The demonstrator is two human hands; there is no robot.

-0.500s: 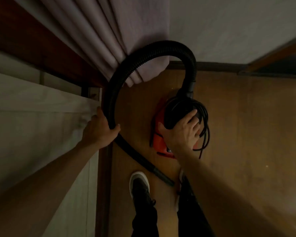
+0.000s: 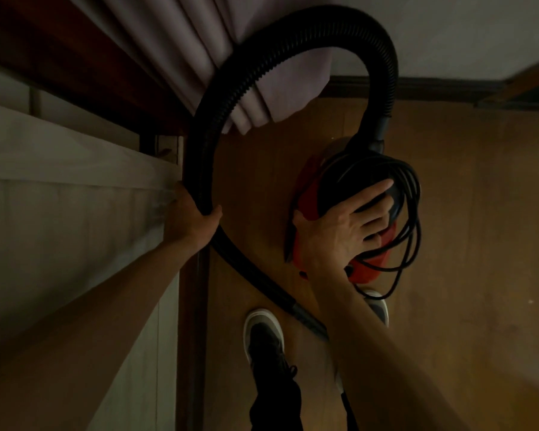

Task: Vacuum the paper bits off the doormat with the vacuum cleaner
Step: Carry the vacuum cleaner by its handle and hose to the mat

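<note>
Vacuum lifted closer; right hand fingers spread on top, left hand gripping hose.

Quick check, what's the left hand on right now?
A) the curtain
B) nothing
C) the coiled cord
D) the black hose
D: the left hand is closed around the black hose partway along its loop, while the right hand rests on the red vacuum cleaner by the coiled cord.
</note>
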